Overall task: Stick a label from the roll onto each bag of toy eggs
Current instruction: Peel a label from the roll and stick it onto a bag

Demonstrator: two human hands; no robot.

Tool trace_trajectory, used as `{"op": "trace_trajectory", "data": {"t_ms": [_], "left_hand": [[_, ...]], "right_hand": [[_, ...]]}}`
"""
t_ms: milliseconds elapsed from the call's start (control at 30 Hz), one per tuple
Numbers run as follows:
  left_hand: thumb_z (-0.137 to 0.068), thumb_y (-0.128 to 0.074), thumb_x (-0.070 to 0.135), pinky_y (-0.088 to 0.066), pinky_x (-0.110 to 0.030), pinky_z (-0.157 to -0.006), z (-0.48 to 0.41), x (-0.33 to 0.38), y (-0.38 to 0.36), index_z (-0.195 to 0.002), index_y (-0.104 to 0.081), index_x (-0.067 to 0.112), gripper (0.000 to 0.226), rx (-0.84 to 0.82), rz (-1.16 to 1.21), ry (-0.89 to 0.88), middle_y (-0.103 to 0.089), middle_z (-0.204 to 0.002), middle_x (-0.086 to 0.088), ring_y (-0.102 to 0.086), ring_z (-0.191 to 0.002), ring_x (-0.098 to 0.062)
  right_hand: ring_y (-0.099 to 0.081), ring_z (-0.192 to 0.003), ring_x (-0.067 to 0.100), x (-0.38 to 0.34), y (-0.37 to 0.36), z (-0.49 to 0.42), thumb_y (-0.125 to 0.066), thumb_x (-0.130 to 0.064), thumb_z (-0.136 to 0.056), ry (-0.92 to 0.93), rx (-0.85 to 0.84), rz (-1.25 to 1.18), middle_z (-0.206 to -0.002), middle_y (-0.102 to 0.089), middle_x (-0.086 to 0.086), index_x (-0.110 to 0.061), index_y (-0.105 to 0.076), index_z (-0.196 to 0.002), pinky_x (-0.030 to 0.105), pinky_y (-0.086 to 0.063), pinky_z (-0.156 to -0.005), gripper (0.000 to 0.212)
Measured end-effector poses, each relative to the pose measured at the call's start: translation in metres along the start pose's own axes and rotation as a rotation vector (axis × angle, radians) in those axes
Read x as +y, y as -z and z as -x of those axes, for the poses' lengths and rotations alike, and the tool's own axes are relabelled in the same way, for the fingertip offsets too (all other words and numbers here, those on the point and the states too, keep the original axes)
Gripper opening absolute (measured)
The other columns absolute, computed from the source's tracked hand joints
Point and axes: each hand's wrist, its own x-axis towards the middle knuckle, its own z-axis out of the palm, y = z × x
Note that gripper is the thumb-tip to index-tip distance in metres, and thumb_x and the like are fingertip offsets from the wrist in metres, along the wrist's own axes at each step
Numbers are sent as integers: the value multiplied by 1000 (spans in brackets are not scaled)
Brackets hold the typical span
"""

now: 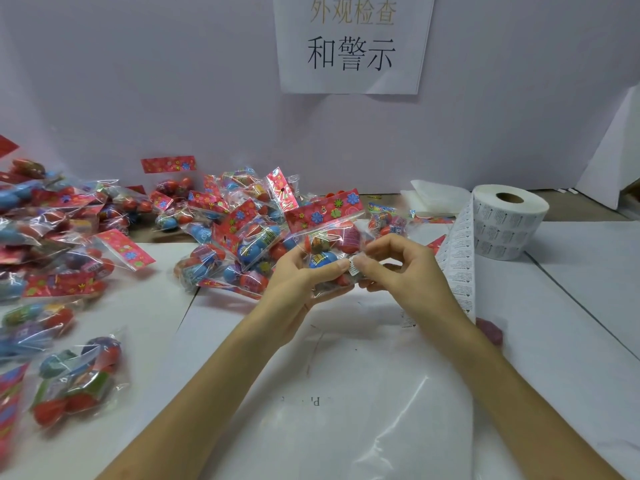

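My left hand (pixel 304 275) holds a clear bag of toy eggs (pixel 329 237) with a red flowered header card, lifted above the table centre. My right hand (pixel 391 268) pinches a small white label (pixel 354 268) against the bag's lower right side, thumb and forefinger closed on it. The label roll (pixel 509 223) stands at the right, and its printed strip (pixel 457 268) trails down toward me behind my right wrist.
A heap of egg bags (pixel 228 230) lies behind my hands and a second pile (pixel 52 244) covers the left side. A clear plastic sheet (pixel 363 393) lies on the white table near me. White foam pieces (pixel 436 197) sit by the wall, under a paper sign (pixel 351 43).
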Motion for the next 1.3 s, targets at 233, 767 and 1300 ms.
{"op": "trace_trajectory", "data": {"t_ms": [233,767,1300], "left_hand": [[-88,-74,7,-64,-38,-84,-2,-2,3,-124,-60,5,39,22,24,42,-78,-109,-13,-77,-93,-28],[-69,-82,14,-62,-32,-77,2,1,-1,-127,-59,9,62,-50,50,20,-78,-110,-11,-77,-97,-29],[-57,-85,3,-63,-31,-71,1,4,-3,-119,-62,17,68,-39,63,93,-73,-111,-9,-78,-93,-28]], "right_hand": [[-71,-75,14,0,3,-1,-80,1,-81,6,-105,29,-86,-71,-12,-23,-68,-99,30,-61,-77,32],[-72,-69,26,1,2,-5,-61,-16,-99,-101,10,-229,-90,-70,7,-15,-65,-111,32,-59,-62,12],[-71,-68,24,5,7,-6,-67,0,-93,-39,26,-178,-77,-69,6,-13,-67,-106,28,-59,-62,19]]}}
